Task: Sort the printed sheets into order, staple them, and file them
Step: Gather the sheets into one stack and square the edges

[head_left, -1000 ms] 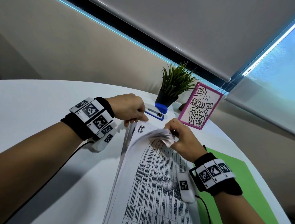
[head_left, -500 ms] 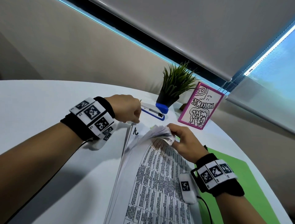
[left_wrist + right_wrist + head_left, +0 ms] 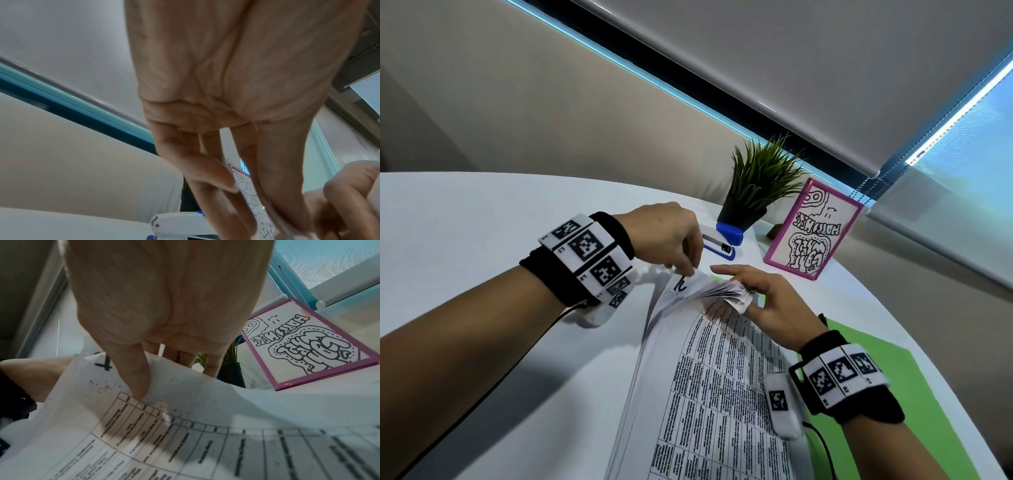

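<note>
You're mid-sort: left hand (image 3: 667, 233) pinches a sheet corner, right hand (image 3: 767, 301) grips the curled sheets (image 3: 709, 370). Stapler (image 3: 722, 241) untouched, so stapling and filing remain.

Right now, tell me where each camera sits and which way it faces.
Head: worn on the head, looking down at the printed sheets; shows left hand, right hand, both forearms.
Left wrist: under the left hand, looking along its fingers toward the stapler.
Right wrist: under the right hand, looking at the sheets beneath its thumb.
All three share the pink-framed drawing.
</note>
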The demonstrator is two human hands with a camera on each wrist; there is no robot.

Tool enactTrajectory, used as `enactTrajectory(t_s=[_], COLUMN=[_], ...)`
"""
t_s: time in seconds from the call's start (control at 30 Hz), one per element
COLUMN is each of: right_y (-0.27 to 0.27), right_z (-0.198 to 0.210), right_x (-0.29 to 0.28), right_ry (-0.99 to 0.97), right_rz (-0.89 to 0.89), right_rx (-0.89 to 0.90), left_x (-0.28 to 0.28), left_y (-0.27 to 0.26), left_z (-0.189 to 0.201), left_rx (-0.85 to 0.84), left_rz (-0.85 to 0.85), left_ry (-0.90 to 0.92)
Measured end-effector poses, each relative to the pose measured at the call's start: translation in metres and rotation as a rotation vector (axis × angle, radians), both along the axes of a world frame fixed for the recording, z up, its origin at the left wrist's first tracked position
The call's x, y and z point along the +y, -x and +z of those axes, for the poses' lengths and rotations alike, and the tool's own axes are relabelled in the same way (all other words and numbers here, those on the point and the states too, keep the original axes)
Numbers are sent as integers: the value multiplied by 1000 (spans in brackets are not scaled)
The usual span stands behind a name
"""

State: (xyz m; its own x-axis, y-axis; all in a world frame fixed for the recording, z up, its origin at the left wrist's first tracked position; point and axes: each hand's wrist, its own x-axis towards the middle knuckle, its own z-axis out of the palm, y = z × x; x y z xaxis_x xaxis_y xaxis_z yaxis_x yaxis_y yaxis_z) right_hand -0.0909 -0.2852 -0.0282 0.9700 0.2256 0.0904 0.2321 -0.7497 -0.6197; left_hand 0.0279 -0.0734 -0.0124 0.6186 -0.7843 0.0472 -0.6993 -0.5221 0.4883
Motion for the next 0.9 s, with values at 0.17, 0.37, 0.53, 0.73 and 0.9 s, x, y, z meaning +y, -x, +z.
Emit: enactTrajectory(t_s=[0.17,0.37,0.53,0.73,0.9], right_y=[1,4,3,2,-2], right_z=[2,2,0,0,-1], right_x=[2,1,-1,0,6], right_ry=[-10,29,32,-34,71], right_rz=[-18,-35,-33,-13,-9], right_rx=[15,21,-9,12,34], left_x=[1,-1,0,-1,-1], left_y=[-1,-2,0,-3,-5], left_z=[2,-3,0,-4,-5], left_rx=[-13,63,62,39,128], left_rz=[28,61,44,53,41], left_ry=[17,-47,-66,-60,-36])
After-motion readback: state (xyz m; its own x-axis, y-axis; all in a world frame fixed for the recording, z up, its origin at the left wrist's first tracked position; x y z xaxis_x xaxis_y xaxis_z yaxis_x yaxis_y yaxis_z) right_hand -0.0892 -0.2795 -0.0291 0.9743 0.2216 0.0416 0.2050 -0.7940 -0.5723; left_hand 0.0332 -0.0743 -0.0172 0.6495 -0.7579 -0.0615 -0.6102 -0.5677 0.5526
